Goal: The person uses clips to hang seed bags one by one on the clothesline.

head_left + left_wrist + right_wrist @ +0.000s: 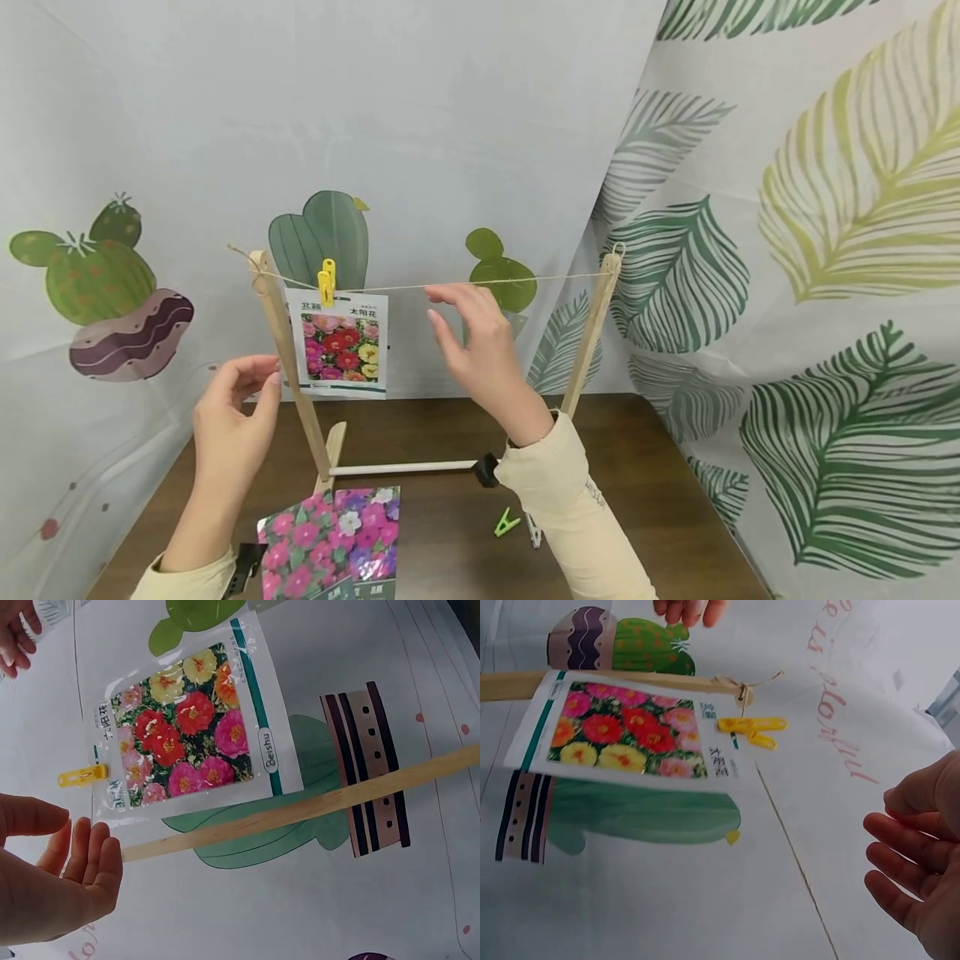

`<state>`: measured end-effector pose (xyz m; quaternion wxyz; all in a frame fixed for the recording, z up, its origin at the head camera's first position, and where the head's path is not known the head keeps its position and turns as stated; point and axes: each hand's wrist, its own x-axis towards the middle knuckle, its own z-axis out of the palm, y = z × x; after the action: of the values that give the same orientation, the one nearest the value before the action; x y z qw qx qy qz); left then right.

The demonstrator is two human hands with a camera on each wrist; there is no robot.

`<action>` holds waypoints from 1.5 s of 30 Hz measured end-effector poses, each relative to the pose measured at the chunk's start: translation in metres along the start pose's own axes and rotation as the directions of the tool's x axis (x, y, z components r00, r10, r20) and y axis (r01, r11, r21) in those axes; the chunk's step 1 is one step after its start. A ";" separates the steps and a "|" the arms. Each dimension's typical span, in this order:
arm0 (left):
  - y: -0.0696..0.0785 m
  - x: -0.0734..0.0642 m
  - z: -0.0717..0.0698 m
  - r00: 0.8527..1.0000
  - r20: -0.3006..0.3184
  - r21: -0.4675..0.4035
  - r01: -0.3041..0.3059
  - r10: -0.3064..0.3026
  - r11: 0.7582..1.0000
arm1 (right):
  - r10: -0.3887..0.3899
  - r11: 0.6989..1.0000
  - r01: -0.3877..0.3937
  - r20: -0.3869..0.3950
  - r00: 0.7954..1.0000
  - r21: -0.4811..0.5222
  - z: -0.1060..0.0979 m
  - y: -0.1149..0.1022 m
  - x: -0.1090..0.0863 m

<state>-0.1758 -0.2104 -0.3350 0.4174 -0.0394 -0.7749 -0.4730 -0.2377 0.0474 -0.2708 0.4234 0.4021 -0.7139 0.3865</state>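
Note:
A seed packet [341, 346] with red, pink and yellow flowers hangs from a thin string [555, 277], gripped at its upper left corner by a yellow clothespin [326, 283]. My left hand [236, 417] hovers beside the left wooden post [285, 350], fingers loosely bent and thumb apart, with nothing in it. To the right of the packet, my right hand [483, 350] is raised with its fingertips close to the string; whether they touch it I cannot tell. It holds nothing. In the right wrist view the clothespin [754, 727] sits near the string's knotted end.
More flower packets [330, 542] lie on the brown table [442, 533] at the front left. A green clothespin [507, 522] and a whitish one [533, 531] lie by the right sleeve. A white rod [405, 469] runs low from the left post; the right post [592, 333] holds the string's other end.

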 end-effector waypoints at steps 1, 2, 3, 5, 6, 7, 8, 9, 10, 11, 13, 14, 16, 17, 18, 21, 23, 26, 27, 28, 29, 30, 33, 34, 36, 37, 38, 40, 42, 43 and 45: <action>0.000 -0.001 0.000 1.000 -0.002 -0.007 -0.005 0.005 1.000 | 0.007 1.000 -0.007 0.000 1.000 -0.006 -0.002 0.001 -0.003; 0.000 -0.002 0.000 1.000 -0.004 -0.013 -0.011 0.011 1.000 | 0.014 1.000 -0.014 0.001 1.000 -0.008 -0.004 0.002 -0.005; 0.000 -0.004 0.001 1.000 -0.007 -0.017 -0.016 0.016 1.000 | 0.022 1.000 -0.022 0.004 1.000 -0.011 -0.006 0.003 -0.008; 0.000 -0.007 0.002 1.000 -0.013 -0.019 -0.026 0.026 0.999 | 0.039 0.999 -0.039 0.005 0.999 -0.012 -0.011 0.004 -0.014; 0.000 -0.008 0.002 1.000 -0.015 -0.015 -0.028 0.027 1.000 | 0.048 0.999 -0.048 0.005 0.999 -0.016 -0.013 0.005 -0.017; -0.001 -0.010 0.003 0.999 -0.016 -0.009 -0.028 0.028 1.000 | 0.057 0.998 -0.057 0.005 0.998 -0.018 -0.015 0.006 -0.020; -0.001 -0.012 0.004 0.999 -0.016 -0.002 -0.027 0.027 1.000 | 0.064 0.998 -0.064 0.005 0.998 -0.019 -0.017 0.007 -0.023; -0.002 -0.014 0.005 1.000 -0.017 0.007 -0.024 0.024 1.000 | 0.072 0.997 -0.072 0.003 0.997 -0.023 -0.019 0.008 -0.027; -0.003 -0.016 0.005 1.000 -0.014 0.017 -0.019 0.019 1.000 | 0.081 0.996 -0.081 -0.001 0.997 -0.028 -0.020 0.010 -0.030; -0.004 -0.018 0.006 1.000 -0.011 0.026 -0.012 0.012 1.000 | 0.091 0.995 -0.091 -0.003 0.996 -0.037 -0.021 0.011 -0.034; -0.006 -0.023 0.008 1.000 -0.006 0.037 0.003 -0.002 0.999 | 0.111 0.993 -0.111 -0.009 0.994 -0.045 -0.024 0.014 -0.041; -0.007 -0.025 0.009 1.000 -0.004 0.043 0.009 -0.009 0.999 | 0.121 0.991 -0.122 -0.012 0.993 -0.049 -0.025 0.016 -0.044; -0.010 -0.029 0.010 1.000 0.003 0.057 0.017 -0.017 0.998 | 0.140 0.988 -0.141 -0.024 0.990 -0.057 -0.027 0.019 -0.052; -0.012 -0.031 0.011 1.000 0.006 0.066 0.018 -0.018 0.998 | 0.145 0.987 -0.147 -0.032 0.989 -0.064 -0.029 0.020 -0.057; -0.013 -0.033 0.011 1.000 0.009 0.075 0.016 -0.017 0.997 | 0.148 0.986 -0.150 -0.039 0.988 -0.068 -0.029 0.022 -0.061; -0.019 -0.038 0.013 1.000 0.016 0.124 0.008 -0.010 0.992 | 0.156 0.982 -0.161 -0.053 0.986 -0.102 -0.031 0.027 -0.074; -0.023 -0.043 0.015 1.000 0.024 0.157 0.003 -0.006 0.988 | 0.160 0.978 -0.166 -0.053 0.986 -0.127 -0.031 0.031 -0.083; -0.028 -0.049 0.018 0.999 0.048 0.196 0.003 -0.013 0.981 | 0.185 0.970 -0.190 -0.047 0.982 -0.153 -0.032 0.035 -0.096; -0.029 -0.051 0.019 0.998 0.059 0.206 0.005 -0.017 0.978 | 0.197 0.967 -0.201 -0.046 0.979 -0.154 -0.033 0.037 -0.100; -0.031 -0.054 0.020 0.997 0.070 0.216 0.010 -0.025 0.976 | 0.206 0.965 -0.211 -0.046 0.978 -0.156 -0.033 0.038 -0.104; -0.032 -0.056 0.020 0.996 0.082 0.225 0.015 -0.035 0.974 | 0.217 0.962 -0.221 -0.046 0.975 -0.159 -0.034 0.039 -0.108; -0.034 -0.058 0.020 0.994 0.096 0.236 0.022 -0.046 0.971 | 0.229 0.959 -0.233 -0.044 0.972 -0.161 -0.035 0.041 -0.112; -0.039 -0.064 0.019 0.989 0.125 0.264 0.042 -0.077 0.964 | 0.259 0.949 -0.262 -0.039 0.965 -0.176 -0.035 0.045 -0.122; -0.041 -0.066 0.018 0.987 0.134 0.273 0.051 -0.090 0.961 | 0.269 0.944 -0.271 -0.037 0.962 -0.186 -0.035 0.046 -0.126; -0.045 -0.070 0.017 0.981 0.153 0.293 0.071 -0.120 0.953 | 0.293 0.935 -0.293 -0.033 0.956 -0.199 -0.035 0.049 -0.134; -0.048 -0.072 0.016 0.976 0.167 0.306 0.082 -0.139 0.948 | 0.308 0.929 -0.308 -0.033 0.951 -0.205 -0.035 0.050 -0.138; -0.050 -0.074 0.015 0.970 0.183 0.318 0.094 -0.158 0.943 | 0.324 0.923 -0.323 -0.033 0.946 -0.208 -0.035 0.052 -0.143; -0.055 -0.077 0.013 0.956 0.213 0.347 0.120 -0.203 0.930 | 0.360 0.910 -0.359 -0.036 0.932 -0.208 -0.035 0.055 -0.152; -0.061 -0.081 0.011 0.940 0.236 0.378 0.144 -0.246 0.915 | 0.404 0.890 -0.403 -0.036 0.914 -0.212 -0.035 0.057 -0.162; -0.064 -0.083 0.010 0.933 0.245 0.391 0.153 -0.263 0.908 | 0.424 0.881 -0.422 -0.035 0.905 -0.215 -0.035 0.057 -0.166; -0.072 -0.088 0.008 0.924 0.248 0.414 0.172 -0.293 0.894 | 0.455 0.865 -0.450 -0.033 0.890 -0.222 -0.035 0.059 -0.175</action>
<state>-0.1562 -0.2147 -0.4476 0.2327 0.0650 -0.9062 -0.3469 -0.2250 0.1438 -0.4318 0.3561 0.1775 -0.8313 0.3881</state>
